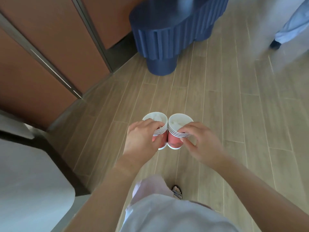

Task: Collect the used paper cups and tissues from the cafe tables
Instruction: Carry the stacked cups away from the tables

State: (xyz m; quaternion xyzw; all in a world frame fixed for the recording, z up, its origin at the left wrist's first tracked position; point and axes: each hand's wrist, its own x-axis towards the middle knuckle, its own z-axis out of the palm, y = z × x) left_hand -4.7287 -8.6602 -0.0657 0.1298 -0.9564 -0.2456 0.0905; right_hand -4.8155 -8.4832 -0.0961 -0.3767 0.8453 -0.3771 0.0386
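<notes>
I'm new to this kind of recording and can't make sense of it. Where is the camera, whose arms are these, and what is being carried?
There is no machine here. One wide-angle camera sits on a person's head and looks down past their own body. The left hand grips one stack of red-and-white paper cups. The right hand pinches a second stack right beside it. White crumpled tissues sit in the top cup of each. Both stacks are carried in the air above the wooden floor. Ahead stands a blue ribbed table, its top too blurred to read.
</notes>
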